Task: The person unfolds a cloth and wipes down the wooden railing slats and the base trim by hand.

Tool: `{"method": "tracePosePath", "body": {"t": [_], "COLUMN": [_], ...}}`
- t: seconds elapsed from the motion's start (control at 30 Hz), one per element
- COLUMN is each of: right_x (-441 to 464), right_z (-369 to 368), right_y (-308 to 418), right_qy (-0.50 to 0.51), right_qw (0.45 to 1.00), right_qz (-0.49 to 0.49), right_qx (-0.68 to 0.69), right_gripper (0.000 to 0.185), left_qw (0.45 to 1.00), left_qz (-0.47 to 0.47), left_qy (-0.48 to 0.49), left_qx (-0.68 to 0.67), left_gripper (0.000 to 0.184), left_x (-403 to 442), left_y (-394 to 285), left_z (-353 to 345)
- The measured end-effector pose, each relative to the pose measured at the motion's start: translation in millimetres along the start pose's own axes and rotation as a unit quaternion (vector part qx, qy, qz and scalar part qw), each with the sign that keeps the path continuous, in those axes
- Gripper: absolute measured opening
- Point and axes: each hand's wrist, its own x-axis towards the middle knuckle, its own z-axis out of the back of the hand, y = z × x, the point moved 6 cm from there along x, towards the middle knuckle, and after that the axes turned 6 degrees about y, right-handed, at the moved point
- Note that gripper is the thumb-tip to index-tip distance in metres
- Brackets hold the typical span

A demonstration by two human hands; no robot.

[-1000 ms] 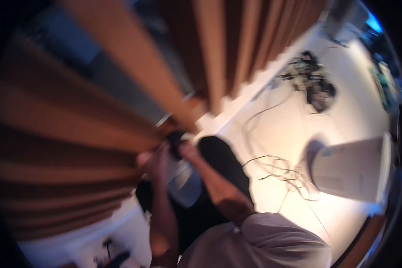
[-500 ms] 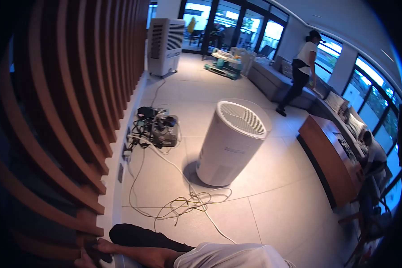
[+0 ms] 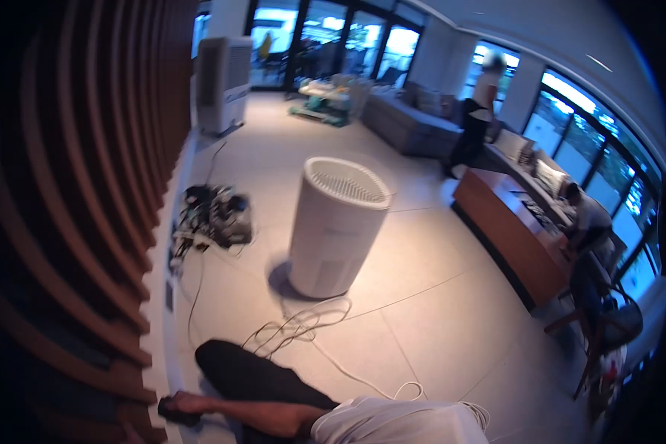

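Low at the left, my right hand (image 3: 191,403) is closed on a small dark cloth (image 3: 175,411), blurred by motion. It is beside the white base ledge (image 3: 155,362) below the brown upright slats (image 3: 89,296). Only a dim trace of my left hand (image 3: 132,432) shows in the shadow by the lowest slats, its fingers unclear. My dark-trousered knee and white sleeve fill the bottom of the view.
A white air purifier (image 3: 337,229) stands on the tiles, with loose cables (image 3: 300,325) before it. Tangled electronics (image 3: 214,214) lie by the slats near an air cooler (image 3: 224,85). Two people (image 3: 477,111) are near the sofa (image 3: 411,122) and wooden table (image 3: 507,233).
The view has swung, shifting the room leftward. My right hand has moved away from my left with the dark cloth. My left hand has sunk into shadow. The standing person is now more upright.
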Motion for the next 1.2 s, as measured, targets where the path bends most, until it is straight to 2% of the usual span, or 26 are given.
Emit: {"method": "tracePosePath", "body": {"t": [0.03,0.07,0.1,0.13,0.17,0.2,0.27,0.3,0.33,0.37,0.4,0.47,0.5,0.57,0.6,0.63,0.73,0.77,0.8,0.9,0.93,0.97,1.03,1.1,1.13,1.2], "right_x": [8,-10,2,28,17,8,-2,-13,-13,-19,-17,-9,4,27,35,43,59,66,79,102,97,92,100,95,97,95], "right_z": [0,0,-6,-17,-5,-2,1,6,13,15,15,9,2,-20,-33,-47,-88,-91,-96,-94,-96,-99,-98,-100,-102,-90], "right_y": [-11,5,-10,-46,-36,-35,-32,-15,-14,2,14,27,19,5,6,2,-7,-12,-26,-37,-35,-32,-25,-33,-33,6], "right_qy": [0.027,0.05,0.048,-0.012,0.058,0.085,0.106,0.084,0.034,0.01,-0.023,-0.035,-0.025,0.001,0.024,0.076,0.134,0.123,0.127,0.099,0.102,0.093,0.08,0.072,0.072,0.039], "right_qw": [0.999,0.999,0.997,0.873,0.962,0.977,0.984,0.977,0.998,0.995,0.991,0.982,0.985,0.99,0.993,0.991,0.989,0.983,0.982,0.99,0.99,0.993,0.995,0.996,0.996,0.99], "right_qz": [0.027,0.015,0.053,0.438,0.251,0.192,0.118,0.15,-0.028,-0.04,-0.052,0.024,0.03,0.016,0.011,-0.032,-0.031,0.009,0.004,-0.085,-0.086,-0.042,0.006,0.027,0.025,-0.002], "right_qx": [-0.019,0.014,-0.035,-0.217,-0.093,-0.026,0.081,0.126,0.053,0.086,0.119,0.186,0.169,0.143,0.112,0.102,0.047,0.133,0.137,-0.051,-0.052,-0.058,-0.066,0.049,0.051,-0.136], "right_gripper": [0.041,0.037,0.036,0.033,0.033,0.032,0.032,0.035,0.033,0.034,0.035,0.042,0.051,0.051,0.052,0.051,0.049,0.048,0.048,0.053,0.053,0.052,0.051,0.047,0.047,0.043], "left_qw": [0.999,0.996,0.98,0.97,0.986,0.986,0.979,0.985,0.958,0.955,0.959,0.983,0.981,0.974,0.972,0.976,0.977,0.977,0.975,0.975,0.973,0.97,0.98,0.985,0.98,0.976], "left_qz": [0.014,0.036,0.062,0.085,0.046,0.056,0.07,0.033,0.15,0.192,0.222,0.174,0.18,0.203,0.208,0.2,0.197,0.198,0.202,0.204,0.224,0.242,0.199,0.169,0.196,0.215], "left_qy": [0.02,0.004,-0.009,-0.025,0.001,0.012,0.012,0.036,0.003,-0.036,-0.006,0.046,0.043,0.052,0.051,0.044,0.012,-0.013,-0.013,-0.022,0.0,0.021,0.003,-0.01,-0.002,0.002], "left_qx": [-0.028,0.08,0.187,0.225,0.157,0.158,0.193,0.168,0.245,0.224,0.174,0.042,0.051,0.09,0.098,0.078,0.077,0.084,0.09,0.081,0.056,0.03,0.033,0.041,0.041,0.038], "left_gripper": [0.05,0.058,0.065,0.063,0.058,0.053,0.054,0.058,0.056,0.058,0.06,0.055,0.055,0.043,0.043,0.039,0.035,0.035,0.035,0.036,0.034,0.033,0.033,0.034,0.035,0.036], "left_x": [1,6,11,-10,-11,-13,-17,-20,-18,-16,-18,-14,-11,-1,0,0,2,4,6,6,4,5,11,5,4,5], "left_y": [6,9,12,-30,-24,-31,-35,-41,-45,-31,-45,-33,-30,-23,-19,-17,-10,-9,-7,-10,-10,-11,-1,-4,-4,-7], "left_z": [0,-2,-2,9,10,12,18,21,22,21,25,17,17,13,12,10,5,6,5,5,3,0,-2,0,0,2]}}
